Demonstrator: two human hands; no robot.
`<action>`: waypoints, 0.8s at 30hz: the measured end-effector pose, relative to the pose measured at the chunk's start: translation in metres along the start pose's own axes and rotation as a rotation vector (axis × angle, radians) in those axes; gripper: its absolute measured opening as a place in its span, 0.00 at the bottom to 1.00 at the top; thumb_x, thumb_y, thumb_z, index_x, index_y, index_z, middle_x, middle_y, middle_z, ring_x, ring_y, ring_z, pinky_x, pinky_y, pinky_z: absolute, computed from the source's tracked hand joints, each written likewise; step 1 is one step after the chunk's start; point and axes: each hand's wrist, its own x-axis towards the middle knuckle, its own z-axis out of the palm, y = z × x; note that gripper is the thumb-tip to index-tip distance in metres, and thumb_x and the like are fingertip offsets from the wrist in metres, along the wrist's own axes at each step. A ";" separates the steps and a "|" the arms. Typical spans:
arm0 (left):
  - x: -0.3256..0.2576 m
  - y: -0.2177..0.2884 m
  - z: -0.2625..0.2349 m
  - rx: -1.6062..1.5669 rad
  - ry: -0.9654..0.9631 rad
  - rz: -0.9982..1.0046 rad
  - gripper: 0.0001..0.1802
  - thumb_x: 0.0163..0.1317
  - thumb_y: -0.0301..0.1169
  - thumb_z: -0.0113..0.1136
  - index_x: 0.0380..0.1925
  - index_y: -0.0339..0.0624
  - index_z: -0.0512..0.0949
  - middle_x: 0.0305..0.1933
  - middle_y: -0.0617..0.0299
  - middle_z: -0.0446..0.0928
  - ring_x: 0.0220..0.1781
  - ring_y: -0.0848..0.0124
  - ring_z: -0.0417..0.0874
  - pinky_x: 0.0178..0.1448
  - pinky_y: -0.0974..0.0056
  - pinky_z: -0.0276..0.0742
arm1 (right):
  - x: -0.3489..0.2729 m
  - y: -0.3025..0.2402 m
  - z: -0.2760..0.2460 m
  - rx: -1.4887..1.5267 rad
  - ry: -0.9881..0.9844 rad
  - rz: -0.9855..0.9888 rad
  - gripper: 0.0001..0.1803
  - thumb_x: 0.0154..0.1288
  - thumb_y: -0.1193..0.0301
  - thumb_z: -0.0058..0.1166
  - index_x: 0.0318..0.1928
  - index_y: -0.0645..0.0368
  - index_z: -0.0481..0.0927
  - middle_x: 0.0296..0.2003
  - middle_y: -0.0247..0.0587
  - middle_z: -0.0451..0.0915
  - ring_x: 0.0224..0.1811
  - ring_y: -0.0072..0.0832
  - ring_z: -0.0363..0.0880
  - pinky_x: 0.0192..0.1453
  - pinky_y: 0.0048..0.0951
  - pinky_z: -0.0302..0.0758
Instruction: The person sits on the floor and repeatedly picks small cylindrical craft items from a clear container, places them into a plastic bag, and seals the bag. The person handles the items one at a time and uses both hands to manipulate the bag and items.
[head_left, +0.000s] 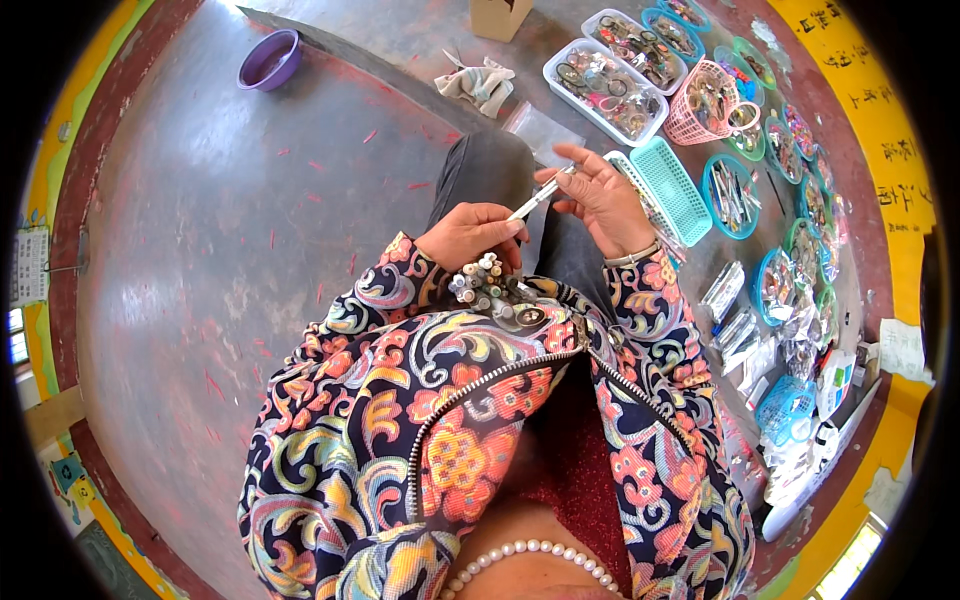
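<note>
while both hands (468, 236) (607, 208) pinch a slim white stick (540, 196), dark characters (893, 150) line the yellow wall (866, 135)

White stick (540, 196): smooth, slightly glossy; we read plastic.
Purple basin (288, 72): glossy plastic, we observe.
Pink basket (690, 122): smooth plastic.
Floor (220, 260): smooth, shiny in patches.
Patterned jacket (370, 440): matt, textured cloth.
Zip (414, 460): metal, we judge.
Carton (497, 18): matt cardboard.
</note>
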 end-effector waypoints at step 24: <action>0.002 -0.004 0.000 -0.003 -0.001 -0.012 0.15 0.66 0.37 0.45 0.36 0.33 0.73 0.26 0.57 0.78 0.29 0.73 0.79 0.35 0.71 0.75 | 0.001 -0.001 -0.015 -0.126 -0.154 0.039 0.11 0.61 0.67 0.53 0.39 0.62 0.76 0.27 0.31 0.77 0.26 0.15 0.73 0.30 0.16 0.70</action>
